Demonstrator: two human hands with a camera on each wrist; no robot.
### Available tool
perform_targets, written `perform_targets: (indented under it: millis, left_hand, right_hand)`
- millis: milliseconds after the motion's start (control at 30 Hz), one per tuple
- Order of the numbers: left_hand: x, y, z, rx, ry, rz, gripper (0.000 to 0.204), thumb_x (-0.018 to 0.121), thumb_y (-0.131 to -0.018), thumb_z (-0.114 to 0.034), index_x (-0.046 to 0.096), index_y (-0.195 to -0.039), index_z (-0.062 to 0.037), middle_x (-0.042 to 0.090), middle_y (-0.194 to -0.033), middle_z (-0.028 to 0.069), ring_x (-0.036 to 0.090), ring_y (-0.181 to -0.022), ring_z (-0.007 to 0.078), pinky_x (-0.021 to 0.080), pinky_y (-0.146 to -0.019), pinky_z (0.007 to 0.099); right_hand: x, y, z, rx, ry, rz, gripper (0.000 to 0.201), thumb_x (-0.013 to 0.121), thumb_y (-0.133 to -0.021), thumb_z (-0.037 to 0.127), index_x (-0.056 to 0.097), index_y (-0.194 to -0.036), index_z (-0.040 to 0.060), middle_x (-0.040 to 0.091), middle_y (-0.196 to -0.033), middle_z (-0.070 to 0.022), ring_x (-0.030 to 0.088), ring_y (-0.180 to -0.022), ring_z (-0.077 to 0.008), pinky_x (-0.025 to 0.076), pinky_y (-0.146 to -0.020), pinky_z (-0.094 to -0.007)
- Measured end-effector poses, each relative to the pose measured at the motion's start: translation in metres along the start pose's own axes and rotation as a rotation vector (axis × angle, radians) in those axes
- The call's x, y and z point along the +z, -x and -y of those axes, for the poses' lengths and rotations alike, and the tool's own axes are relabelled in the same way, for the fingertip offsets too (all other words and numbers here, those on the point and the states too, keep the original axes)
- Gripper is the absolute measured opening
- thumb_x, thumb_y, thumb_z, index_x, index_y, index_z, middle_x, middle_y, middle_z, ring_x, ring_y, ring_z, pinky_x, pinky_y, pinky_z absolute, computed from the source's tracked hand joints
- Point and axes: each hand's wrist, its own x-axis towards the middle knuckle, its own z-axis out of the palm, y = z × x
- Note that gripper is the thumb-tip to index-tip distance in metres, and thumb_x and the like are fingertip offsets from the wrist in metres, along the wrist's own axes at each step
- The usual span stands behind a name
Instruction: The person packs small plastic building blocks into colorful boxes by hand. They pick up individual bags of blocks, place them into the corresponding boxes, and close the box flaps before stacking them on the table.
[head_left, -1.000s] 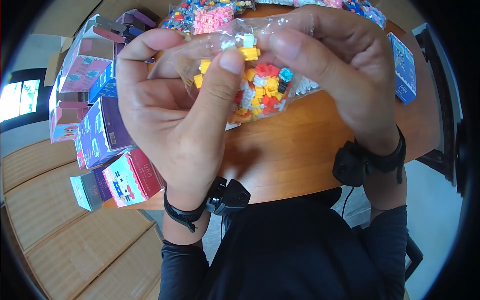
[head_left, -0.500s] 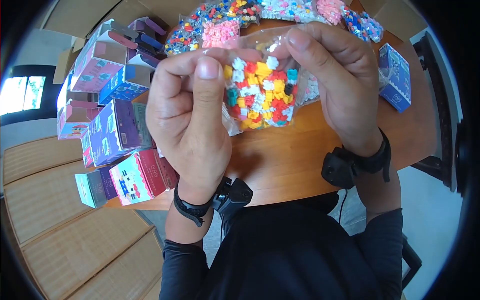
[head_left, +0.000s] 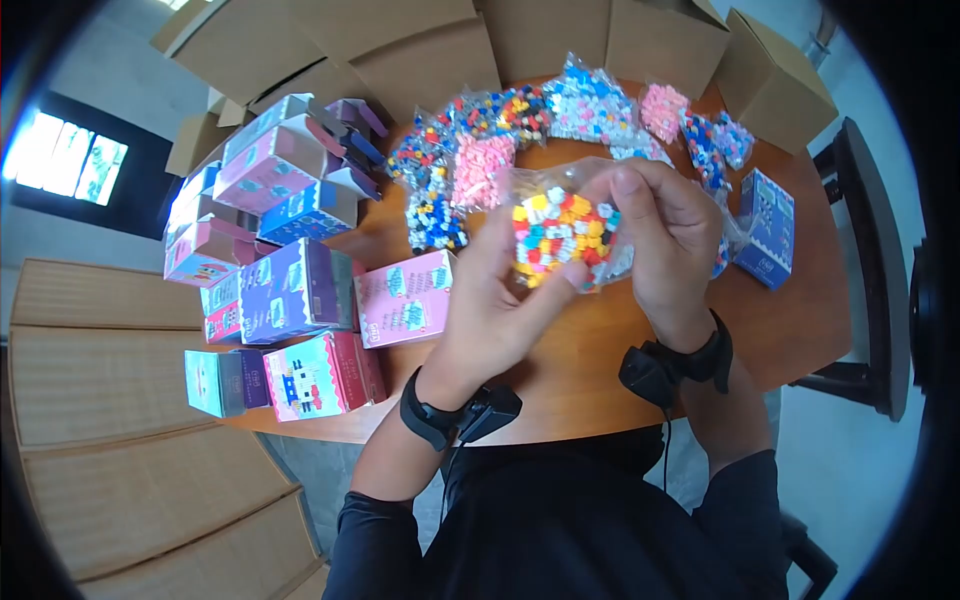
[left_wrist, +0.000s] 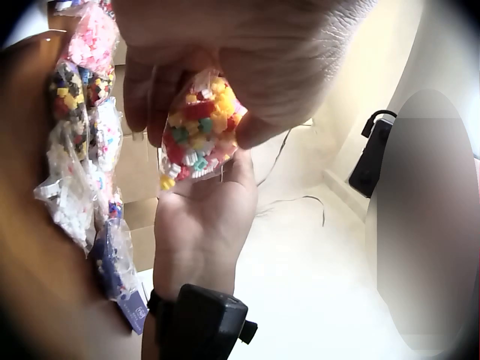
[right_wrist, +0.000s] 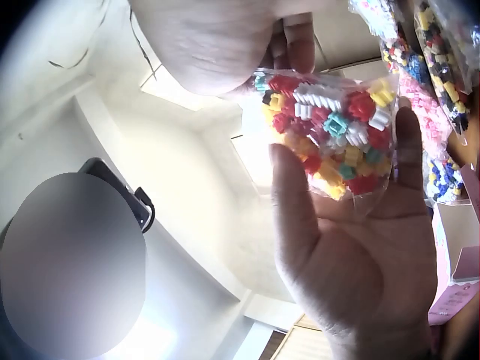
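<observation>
A clear plastic bag of small building bricks [head_left: 565, 240] in red, yellow, white and teal is held up over the table between both hands. My left hand [head_left: 495, 325] holds its lower left part, thumb across the front and fingers behind. At the upper right corner my right hand [head_left: 668, 240] pinches the plastic between thumb and fingers. In the right wrist view the bag [right_wrist: 337, 135] spans from the right hand above to the left thumb [right_wrist: 292, 206] below. The left wrist view shows the bricks bunched in the bag [left_wrist: 199, 131].
Several bags of bricks [head_left: 590, 105] lie along the table's back, including a pink one [head_left: 483, 170]. Opened brick-set boxes [head_left: 290, 290] crowd the left, with a pink box [head_left: 405, 298] near the left hand. A blue box [head_left: 768, 228] stands at right. Cardboard boxes [head_left: 400, 50] line the back.
The hands and bag have moved lower and farther from the head camera, which now takes in more of the table's back. The left thumb has shifted lower on the bag, and the pink box shows.
</observation>
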Motion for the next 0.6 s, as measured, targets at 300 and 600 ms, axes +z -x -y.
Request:
perform_targets:
  millis: [300, 600]
  left_hand:
    - [-0.01, 0.0, 0.005, 0.037, 0.028, -0.114, 0.045, 0.065, -0.087, -0.008, 0.042, -0.125, 0.0015, 0.057, -0.111, 0.0059, 0.056, -0.101, 0.0094, 0.047, -0.087, 0.0261]
    - [-0.008, -0.006, 0.01, 0.057, 0.112, -0.048, 0.039, 0.062, -0.088, -0.005, 0.043, -0.121, -0.0019, 0.056, -0.105, 0.0036, 0.056, -0.096, 0.0087, 0.047, -0.082, 0.0243]
  right_hand:
    - [0.0, -0.001, -0.003, 0.03, -0.158, 0.177, 0.021, 0.054, -0.093, 0.01, 0.058, -0.109, -0.0027, 0.062, -0.099, -0.006, 0.058, -0.083, -0.0069, 0.047, -0.074, -0.021]
    - [-0.001, 0.001, -0.01, 0.088, -0.05, 0.216, 0.02, 0.059, -0.084, 0.003, 0.057, -0.103, -0.0012, 0.061, -0.093, -0.0031, 0.057, -0.08, -0.0056, 0.046, -0.07, -0.0208]
